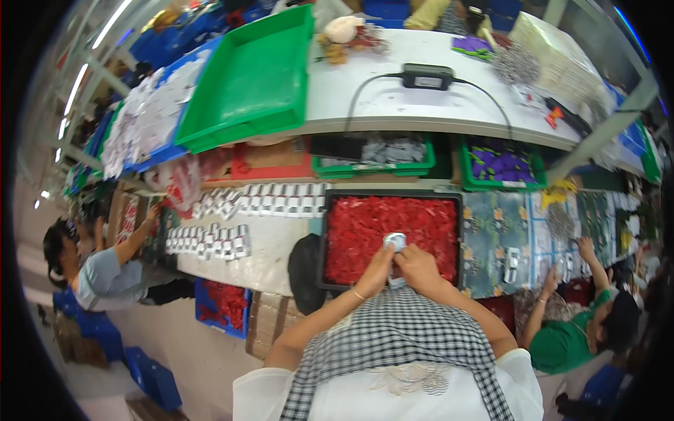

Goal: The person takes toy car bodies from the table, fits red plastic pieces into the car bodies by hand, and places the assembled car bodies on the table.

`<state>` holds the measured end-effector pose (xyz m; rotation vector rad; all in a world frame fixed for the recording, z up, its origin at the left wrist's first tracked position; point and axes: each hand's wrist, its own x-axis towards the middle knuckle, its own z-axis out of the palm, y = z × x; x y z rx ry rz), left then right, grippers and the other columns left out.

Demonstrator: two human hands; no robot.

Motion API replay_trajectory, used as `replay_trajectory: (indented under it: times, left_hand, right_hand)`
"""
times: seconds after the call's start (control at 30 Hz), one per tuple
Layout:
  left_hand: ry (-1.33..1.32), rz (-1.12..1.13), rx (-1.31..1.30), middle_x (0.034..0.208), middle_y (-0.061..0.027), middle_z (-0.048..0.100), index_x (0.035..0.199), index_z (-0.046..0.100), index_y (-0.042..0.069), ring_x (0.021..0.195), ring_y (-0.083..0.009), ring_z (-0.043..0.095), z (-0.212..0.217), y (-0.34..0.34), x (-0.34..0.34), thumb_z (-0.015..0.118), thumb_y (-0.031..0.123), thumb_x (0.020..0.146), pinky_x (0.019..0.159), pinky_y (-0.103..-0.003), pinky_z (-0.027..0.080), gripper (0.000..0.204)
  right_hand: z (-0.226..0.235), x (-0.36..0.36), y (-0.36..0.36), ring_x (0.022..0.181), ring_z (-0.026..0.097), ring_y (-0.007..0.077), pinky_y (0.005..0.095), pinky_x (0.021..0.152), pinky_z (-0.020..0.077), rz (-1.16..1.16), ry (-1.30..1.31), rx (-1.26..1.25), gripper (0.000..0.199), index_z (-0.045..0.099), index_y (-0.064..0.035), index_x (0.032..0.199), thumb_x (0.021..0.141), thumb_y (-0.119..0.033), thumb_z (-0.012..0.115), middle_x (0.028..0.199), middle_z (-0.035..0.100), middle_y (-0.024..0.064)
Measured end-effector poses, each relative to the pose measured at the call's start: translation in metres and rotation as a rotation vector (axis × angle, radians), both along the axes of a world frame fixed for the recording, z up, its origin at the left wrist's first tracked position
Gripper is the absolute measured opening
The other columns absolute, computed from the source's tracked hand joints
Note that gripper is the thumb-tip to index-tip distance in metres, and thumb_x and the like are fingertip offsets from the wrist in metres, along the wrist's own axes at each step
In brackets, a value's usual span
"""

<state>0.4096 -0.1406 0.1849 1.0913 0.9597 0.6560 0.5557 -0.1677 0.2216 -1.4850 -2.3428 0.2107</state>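
Note:
My left hand (375, 270) and my right hand (418, 265) meet over the near edge of a black tray (323, 242) filled with small red pieces (372, 224). Together they pinch a small silvery-white packet (394, 241) held just above the red pieces. The left fingers grip its left side, the right fingers its lower right. Both forearms come up from my checked apron at the bottom of the view.
Rows of small silver packets (232, 221) lie on the table left of the tray. A green tray (253, 77) and a black power adapter (427, 76) sit on the upper shelf. Co-workers sit at left (98, 274) and right (576, 337). Green bins (502, 168) stand behind.

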Motion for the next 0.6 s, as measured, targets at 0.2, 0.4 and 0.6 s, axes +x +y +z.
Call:
replay_trajectory:
  times: [0.2, 0.4, 0.6]
  left_hand:
    - [-0.309, 0.121, -0.367, 0.104, -0.0082, 0.059, 0.120, 0.048, 0.002, 0.087, -0.0162, 0.057, -0.006, 0.001, -0.001, 0.033, 0.033, 0.100, 0.077, -0.030, 0.047, 0.040]
    - [-0.378, 0.088, -0.346, 0.112, -0.0093, 0.056, 0.124, 0.045, 0.002, 0.093, -0.0182, 0.056, -0.012, 0.000, 0.000, 0.034, 0.031, 0.100, 0.081, -0.031, 0.046, 0.040]
    - [-0.394, 0.084, -0.421, 0.108, -0.0074, 0.054, 0.120, 0.046, 0.003, 0.091, -0.0144, 0.056, 0.006, 0.000, 0.000, 0.038, 0.032, 0.099, 0.075, -0.028, 0.049, 0.037]
  right_hand:
    - [0.016, 0.002, -0.006, 0.081, 0.054, 0.0232, 0.0330, 0.062, 0.0490, -0.012, 0.148, -0.073, 0.021, 0.063, -0.0062, 0.086, 0.066, -0.011, 0.066, 0.085, 0.056, 0.0046]
    - [0.019, 0.006, -0.007, 0.083, 0.052, 0.0248, 0.0342, 0.064, 0.0490, 0.012, 0.154, -0.012, 0.011, 0.065, -0.0048, 0.077, 0.067, -0.010, 0.065, 0.088, 0.056, 0.0070]
    - [0.025, 0.006, -0.005, 0.085, 0.051, 0.0245, 0.0345, 0.069, 0.0465, -0.026, 0.222, 0.032, 0.012, 0.066, -0.0071, 0.078, 0.066, -0.008, 0.067, 0.091, 0.055, 0.0058]
